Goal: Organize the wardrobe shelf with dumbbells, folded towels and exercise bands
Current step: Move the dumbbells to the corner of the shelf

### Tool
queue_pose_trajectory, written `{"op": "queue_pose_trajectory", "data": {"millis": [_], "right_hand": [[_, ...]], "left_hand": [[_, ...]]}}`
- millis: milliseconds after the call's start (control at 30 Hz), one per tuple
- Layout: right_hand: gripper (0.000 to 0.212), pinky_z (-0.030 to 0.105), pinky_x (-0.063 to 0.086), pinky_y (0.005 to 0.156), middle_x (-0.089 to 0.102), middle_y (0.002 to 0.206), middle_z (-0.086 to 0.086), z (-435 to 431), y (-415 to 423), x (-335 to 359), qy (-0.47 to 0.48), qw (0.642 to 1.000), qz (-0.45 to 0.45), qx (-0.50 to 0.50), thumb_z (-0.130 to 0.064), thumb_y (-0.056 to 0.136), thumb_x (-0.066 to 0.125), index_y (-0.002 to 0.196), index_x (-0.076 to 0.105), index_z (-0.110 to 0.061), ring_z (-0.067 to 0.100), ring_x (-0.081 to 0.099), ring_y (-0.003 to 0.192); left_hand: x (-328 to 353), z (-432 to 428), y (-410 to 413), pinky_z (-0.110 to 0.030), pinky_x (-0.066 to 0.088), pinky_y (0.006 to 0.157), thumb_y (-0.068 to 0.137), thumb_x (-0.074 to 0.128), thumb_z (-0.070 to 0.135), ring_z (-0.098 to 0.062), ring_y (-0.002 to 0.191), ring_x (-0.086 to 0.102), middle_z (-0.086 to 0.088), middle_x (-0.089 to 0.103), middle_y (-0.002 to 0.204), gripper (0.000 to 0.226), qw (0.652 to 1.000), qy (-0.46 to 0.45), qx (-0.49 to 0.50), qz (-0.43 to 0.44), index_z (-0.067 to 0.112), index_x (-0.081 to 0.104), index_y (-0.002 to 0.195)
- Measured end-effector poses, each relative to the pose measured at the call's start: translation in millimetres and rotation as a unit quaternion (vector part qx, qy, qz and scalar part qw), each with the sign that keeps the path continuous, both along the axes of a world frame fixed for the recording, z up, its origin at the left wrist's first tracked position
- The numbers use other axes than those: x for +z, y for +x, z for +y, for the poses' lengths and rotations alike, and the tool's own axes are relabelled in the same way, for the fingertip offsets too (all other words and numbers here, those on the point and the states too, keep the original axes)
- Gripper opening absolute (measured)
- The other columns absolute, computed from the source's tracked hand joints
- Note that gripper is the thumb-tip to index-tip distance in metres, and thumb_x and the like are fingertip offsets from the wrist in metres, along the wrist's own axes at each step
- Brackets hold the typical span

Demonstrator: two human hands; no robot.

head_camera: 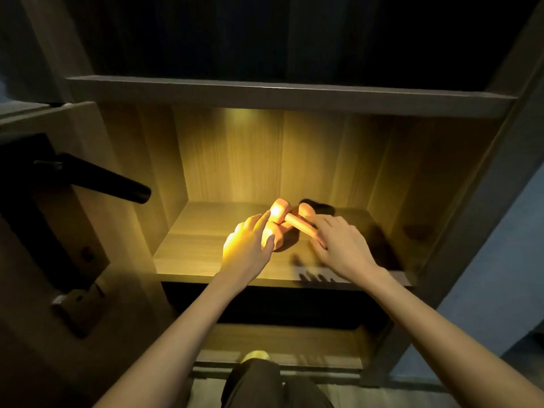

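1 camera sits on the person's head. It looks forward and down into the shelf (188, 260), quite near. Both arms (182, 319) reach in from the bottom edge.

No readable text

Neither dumbbells (290, 220) nor wardrobe shelf (206, 254) carry any legible lettering, label or number (dim, warm light).

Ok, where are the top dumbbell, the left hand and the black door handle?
top dumbbell (295, 222), head view, on its bare handle.
left hand (245, 245), head view, back of the hand.
black door handle (106, 179), head view, middle of the lever.
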State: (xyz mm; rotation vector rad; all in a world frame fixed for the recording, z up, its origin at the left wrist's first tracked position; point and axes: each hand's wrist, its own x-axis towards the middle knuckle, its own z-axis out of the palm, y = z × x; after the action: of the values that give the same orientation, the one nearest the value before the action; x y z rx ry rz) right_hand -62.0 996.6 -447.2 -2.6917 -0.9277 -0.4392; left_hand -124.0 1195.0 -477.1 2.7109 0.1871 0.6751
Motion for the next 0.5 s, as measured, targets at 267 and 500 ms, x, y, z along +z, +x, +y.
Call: {"op": "queue_pose_trajectory", "data": {"millis": [267, 500], "right_hand": [[0.048, 0.032, 0.054, 0.090, 0.058, 0.129, -0.002, 36, 79, -61, -0.013, 0.995, 0.078, -0.055, -0.030, 0.097, 0.050, 0.143, 0.039, -0.029, 0.017, 0.061, 0.108], [0.048, 0.037, 0.029, 0.112, 0.048, 0.140, 0.010, 55, 137, -98, -0.023, 0.989, 0.128, -0.063, -0.018, 0.099, 0.046, 0.145, 0.034, -0.021, 0.029, 0.045, 0.129]], "left_hand": [[-59, 13, 81, -0.040, 0.045, 0.095, 0.089, 0.053, 0.053, -0.025, 0.134, 0.035, 0.000, 0.028, 0.152, 0.070, 0.991, -0.096, -0.003, 0.093, 0.033, 0.021, 0.148], [-102, 17, 118, -0.045, 0.051, 0.092, 0.081, 0.068, 0.045, -0.025, 0.135, 0.032, 0.004, 0.020, 0.152, 0.072, 0.980, -0.189, -0.030, 0.057, 0.036, 0.028, 0.141]]}}
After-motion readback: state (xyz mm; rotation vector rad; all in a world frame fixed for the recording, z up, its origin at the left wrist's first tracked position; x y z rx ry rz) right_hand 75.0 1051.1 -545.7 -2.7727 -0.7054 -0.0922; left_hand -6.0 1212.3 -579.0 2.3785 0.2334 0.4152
